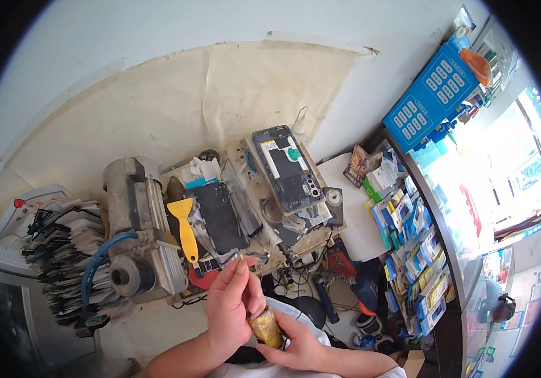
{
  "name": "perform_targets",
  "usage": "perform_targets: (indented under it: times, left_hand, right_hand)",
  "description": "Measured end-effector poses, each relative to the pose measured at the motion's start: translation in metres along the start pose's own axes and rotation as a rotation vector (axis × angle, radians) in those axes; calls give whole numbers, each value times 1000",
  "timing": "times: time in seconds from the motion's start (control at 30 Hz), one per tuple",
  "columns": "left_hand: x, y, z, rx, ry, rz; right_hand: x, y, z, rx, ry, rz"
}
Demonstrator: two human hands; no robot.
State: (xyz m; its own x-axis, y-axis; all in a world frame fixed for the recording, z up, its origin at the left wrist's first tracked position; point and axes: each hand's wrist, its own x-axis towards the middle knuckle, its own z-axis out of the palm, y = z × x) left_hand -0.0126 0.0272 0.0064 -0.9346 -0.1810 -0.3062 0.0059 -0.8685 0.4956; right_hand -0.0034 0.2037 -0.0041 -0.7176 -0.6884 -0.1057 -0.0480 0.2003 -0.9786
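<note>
My left hand (228, 302) is raised in front of me, fingertips pinched together. A tiny pale thing shows at their tips, too small to name. Lower and to the right, my right hand (296, 345) grips a shiny gold-coloured packet (267, 329), whose upper end touches or nearly touches the left hand's lower fingers. Just beyond my hands, a yellow plastic scraper (184, 230) lies beside a dark phone screen (220, 217) on the cluttered bench. Farther right rests a phone with its back cover off (287, 169), its inner parts and camera lenses showing.
A grey pump-like machine (133, 201) with a blue hose (94, 268) stands left, beside a tall stack of thin dark panels (62, 261). Many small boxes (416, 268) fill the right side below a blue sign (431, 96). Cables (296, 280) hang under the bench edge.
</note>
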Motion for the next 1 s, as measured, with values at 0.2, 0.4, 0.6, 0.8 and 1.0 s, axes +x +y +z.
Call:
perform_targets:
  times: [0.2, 0.4, 0.6, 0.8, 1.0]
  left_hand:
    - [-11, -20, 0, 256, -4, 112]
    - [-14, -20, -3, 204, -63, 187]
    - [-6, -22, 3, 108, 77, 187]
    - [-1, -19, 13, 135, 103, 155]
    - [6, -12, 12, 99, 47, 140]
  right_hand:
    - [-6, 5, 1, -74, 165, -21]
    - [-5, 5, 6, -196, 274, -94]
    - [3, 8, 7, -453, 269, -197]
    - [4, 9, 7, -519, 270, -263]
    - [2, 8, 8, -506, 245, -173]
